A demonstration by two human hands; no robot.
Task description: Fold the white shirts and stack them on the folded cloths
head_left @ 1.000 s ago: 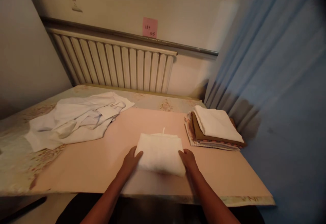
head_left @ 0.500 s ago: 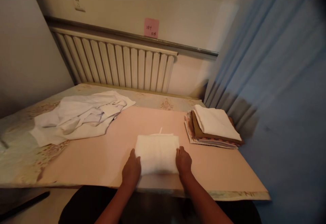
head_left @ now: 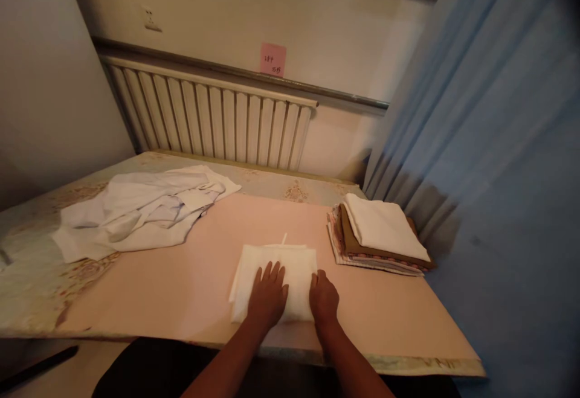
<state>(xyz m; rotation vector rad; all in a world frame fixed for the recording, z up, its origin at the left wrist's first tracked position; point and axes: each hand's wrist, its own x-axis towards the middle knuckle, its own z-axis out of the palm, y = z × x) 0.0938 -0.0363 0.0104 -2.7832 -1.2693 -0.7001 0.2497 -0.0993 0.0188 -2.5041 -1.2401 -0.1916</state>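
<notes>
A folded white cloth [head_left: 296, 274] lies flat near the front edge of the table, its layers slightly offset on the left side. My left hand [head_left: 268, 295] rests palm down on its left half with fingers spread. At the cloth's right edge, my right hand [head_left: 324, 296] is closed, gripping the side between thumb and fingers. A thin white strip [head_left: 284, 238] pokes out just beyond the cloth's far edge.
Rumpled white garments [head_left: 140, 211] lie in a heap at the left. On the right is a stack of folded cloths [head_left: 385, 223], white on top of brown. A pink sheet [head_left: 172, 292] covers much of the table; a blue curtain [head_left: 507, 217] hangs alongside.
My left hand has let go of the cloth's left edge and moved right onto its top, fingers spread. The cloth now lies flat with its left layers fanned out. My right hand keeps its edge.
</notes>
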